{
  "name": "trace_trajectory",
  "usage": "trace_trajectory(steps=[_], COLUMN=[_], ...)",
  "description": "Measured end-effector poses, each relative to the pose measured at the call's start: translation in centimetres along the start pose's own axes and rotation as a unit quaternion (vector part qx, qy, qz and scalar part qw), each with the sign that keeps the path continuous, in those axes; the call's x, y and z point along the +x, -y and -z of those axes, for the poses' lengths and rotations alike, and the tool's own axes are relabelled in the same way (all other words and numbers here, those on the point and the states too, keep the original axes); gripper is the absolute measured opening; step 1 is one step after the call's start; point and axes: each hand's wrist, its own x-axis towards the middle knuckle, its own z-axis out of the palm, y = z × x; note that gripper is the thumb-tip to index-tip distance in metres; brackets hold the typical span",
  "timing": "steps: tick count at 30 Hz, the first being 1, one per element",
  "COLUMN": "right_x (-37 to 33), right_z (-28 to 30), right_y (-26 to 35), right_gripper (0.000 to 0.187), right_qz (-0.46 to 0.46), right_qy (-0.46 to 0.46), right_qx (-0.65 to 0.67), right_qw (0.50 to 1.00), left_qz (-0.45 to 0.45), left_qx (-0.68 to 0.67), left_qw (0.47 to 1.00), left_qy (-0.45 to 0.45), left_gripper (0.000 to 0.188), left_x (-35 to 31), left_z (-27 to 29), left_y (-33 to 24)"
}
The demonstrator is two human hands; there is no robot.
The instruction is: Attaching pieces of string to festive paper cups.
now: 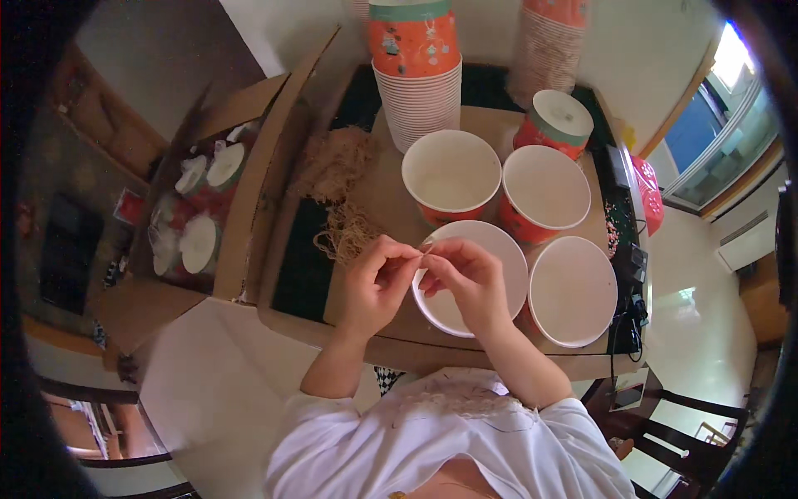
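Observation:
My left hand (376,281) and my right hand (470,281) meet fingertip to fingertip, both closed in a pinch. Whatever sits between the fingers is too small to make out. Directly beneath them stands an open paper bucket (505,266), white inside, partly covered by my right hand. Close by are three more such buckets: one behind (451,170), one at the back right (546,188) and one at the right (573,291). Left of my hands lies a loose tangle of thin brown strands (347,233), with a larger clump (337,162) beyond it.
A tall stack of orange paper buckets (420,100) rises at the back, beside another wrapped stack (549,54). A lidded bucket (559,121) stands at the right. On the left, an open cardboard box (262,187) holds lidded buckets. Black devices with cables (636,266) line the right edge.

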Motion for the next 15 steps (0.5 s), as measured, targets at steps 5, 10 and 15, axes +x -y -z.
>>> trace_trajectory(steps=[5, 10, 15], right_x=[0.4, 0.8, 0.6], right_z=[-0.4, -0.9, -0.6], right_y=[-0.1, 0.4, -0.8], right_gripper=[0.012, 0.010, 0.012], right_qz=[0.007, 0.001, -0.017], right_qy=[-0.005, -0.032, 0.012], right_qx=[-0.024, -0.023, -0.092], right_qw=[1.000, 0.999, 0.996], left_qz=[-0.009, -0.019, -0.012], left_qx=[-0.006, 0.018, 0.033], left_qw=[1.000, 1.000, 0.999], left_qy=[0.006, -0.009, -0.022], left_gripper=[0.009, 0.011, 0.013], left_x=[-0.2, -0.4, -0.4], left_z=[0.8, 1.8, 2.0], left_y=[0.8, 1.6, 1.7])
